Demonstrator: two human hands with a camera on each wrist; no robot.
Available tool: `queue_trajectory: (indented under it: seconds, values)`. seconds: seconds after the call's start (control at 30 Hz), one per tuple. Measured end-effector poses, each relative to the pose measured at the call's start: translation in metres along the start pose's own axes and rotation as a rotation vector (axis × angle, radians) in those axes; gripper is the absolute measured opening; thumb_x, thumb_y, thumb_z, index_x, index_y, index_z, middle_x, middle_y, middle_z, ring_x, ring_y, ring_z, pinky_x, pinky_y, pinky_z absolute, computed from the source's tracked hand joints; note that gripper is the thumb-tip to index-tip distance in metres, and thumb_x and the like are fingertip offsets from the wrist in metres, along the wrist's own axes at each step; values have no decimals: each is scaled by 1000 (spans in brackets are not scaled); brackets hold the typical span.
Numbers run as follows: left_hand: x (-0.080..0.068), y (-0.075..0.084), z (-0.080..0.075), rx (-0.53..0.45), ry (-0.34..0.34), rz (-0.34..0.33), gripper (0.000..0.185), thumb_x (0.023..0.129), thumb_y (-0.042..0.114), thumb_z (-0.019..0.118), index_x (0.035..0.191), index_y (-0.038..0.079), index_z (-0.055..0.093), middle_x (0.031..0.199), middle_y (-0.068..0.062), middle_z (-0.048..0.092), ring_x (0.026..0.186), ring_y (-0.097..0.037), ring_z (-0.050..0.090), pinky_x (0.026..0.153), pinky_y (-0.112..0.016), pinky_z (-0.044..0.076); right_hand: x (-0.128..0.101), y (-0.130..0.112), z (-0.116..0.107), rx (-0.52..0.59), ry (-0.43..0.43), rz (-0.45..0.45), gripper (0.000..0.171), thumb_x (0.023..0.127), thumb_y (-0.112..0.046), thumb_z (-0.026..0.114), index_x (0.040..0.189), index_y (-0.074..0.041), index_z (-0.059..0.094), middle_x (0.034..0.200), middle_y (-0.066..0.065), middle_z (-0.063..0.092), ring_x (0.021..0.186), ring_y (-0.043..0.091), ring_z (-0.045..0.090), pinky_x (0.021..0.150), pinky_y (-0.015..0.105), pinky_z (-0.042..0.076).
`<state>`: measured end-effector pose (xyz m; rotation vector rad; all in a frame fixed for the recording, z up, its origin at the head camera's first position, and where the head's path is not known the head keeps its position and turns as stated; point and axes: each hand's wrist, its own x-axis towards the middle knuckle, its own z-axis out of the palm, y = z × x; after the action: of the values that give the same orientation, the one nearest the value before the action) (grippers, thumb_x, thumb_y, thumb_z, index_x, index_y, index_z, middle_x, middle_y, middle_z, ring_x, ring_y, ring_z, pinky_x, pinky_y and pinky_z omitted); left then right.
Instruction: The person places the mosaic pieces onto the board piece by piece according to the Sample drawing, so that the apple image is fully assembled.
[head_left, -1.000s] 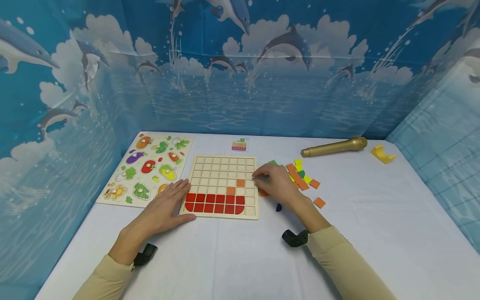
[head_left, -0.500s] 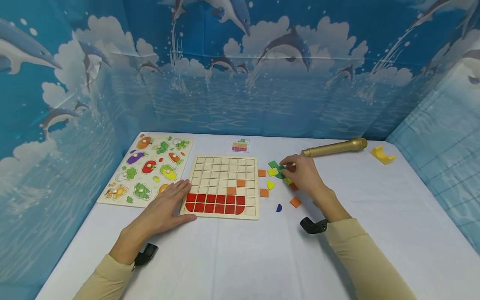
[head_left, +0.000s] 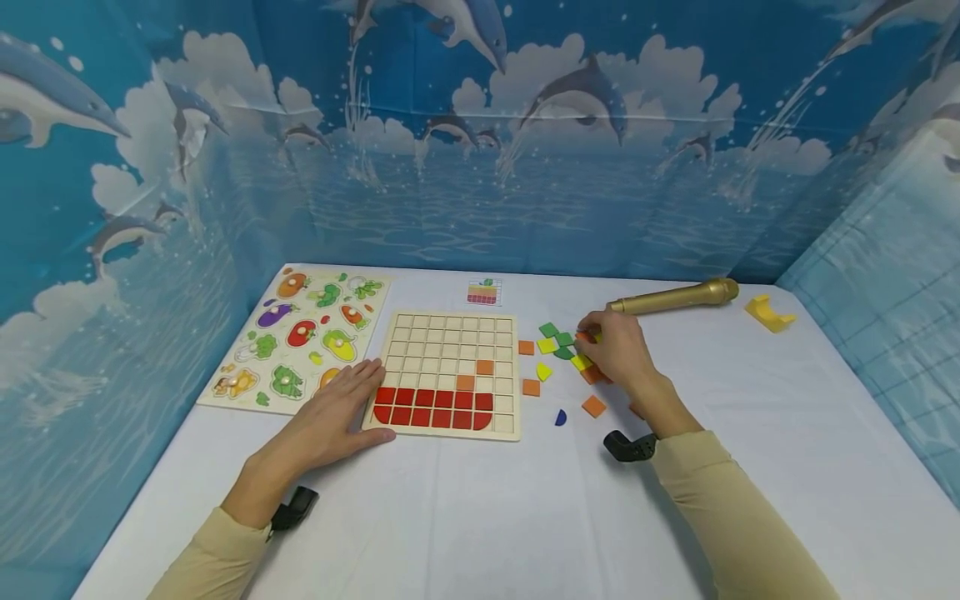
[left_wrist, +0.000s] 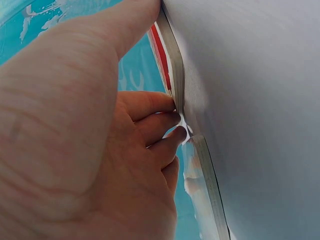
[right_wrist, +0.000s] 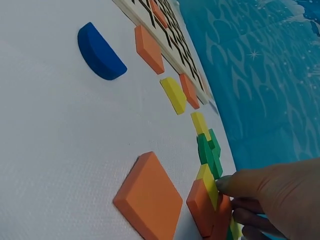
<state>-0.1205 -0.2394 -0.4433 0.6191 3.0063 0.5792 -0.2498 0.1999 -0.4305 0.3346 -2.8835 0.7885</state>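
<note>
Left hand [head_left: 330, 421] lies flat, fingers straight, pressing the near left corner of the grid board [head_left: 448, 373] on the white table [head_left: 465, 517]. Right hand [head_left: 618, 350] reaches into the loose tiles [head_left: 564, 350] right of the board, fingertips [right_wrist: 227, 185] curled onto orange and yellow pieces; whether any is actually gripped cannot be told.

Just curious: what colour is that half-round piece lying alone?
Dark blue half-round piece; clearest in the right wrist view.
</note>
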Motion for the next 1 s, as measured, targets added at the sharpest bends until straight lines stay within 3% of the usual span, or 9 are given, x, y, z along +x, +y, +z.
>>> queue_trajectory:
  seconds: [0.2,0.4,0.63,0.83,1.0]
  values:
    - [0,0,0,8,11,18,95,92,54,77,161,-1,40,170,-18,35,158,-42,29,129,-60,23,4,0,0,7,-29,12,25,93,-6,79,116,3,76,110,22,76,122,44,63,115,61,47]
    - [0,0,-2,4,2,15,95,92,54,76,161,0,39,170,-18,35,158,-42,29,129,-60,23,7,1,2,24,-36,22,25,92,-6,78,115,2,76,109,21,76,106,37,63,99,55,55]
    - [0,-1,-1,1,-1,6,95,92,54,77,161,0,39,170,-18,34,159,-42,28,130,-60,23,7,-2,2,63,-4,9,24,91,-7,77,114,0,77,109,19,75,103,35,62,96,53,57]
    - [0,0,-2,7,-3,10,95,91,53,78,161,-1,40,170,-18,35,159,-42,29,130,-59,23,7,-21,4,108,-15,-82,20,92,-5,75,111,1,77,107,18,75,104,37,65,99,54,54]
    - [0,-1,-1,9,0,13,95,91,53,78,160,-1,40,170,-18,35,158,-43,29,130,-60,23,7,-46,16,127,-66,-133,20,91,-9,79,109,-2,79,108,12,75,99,30,68,96,48,58]
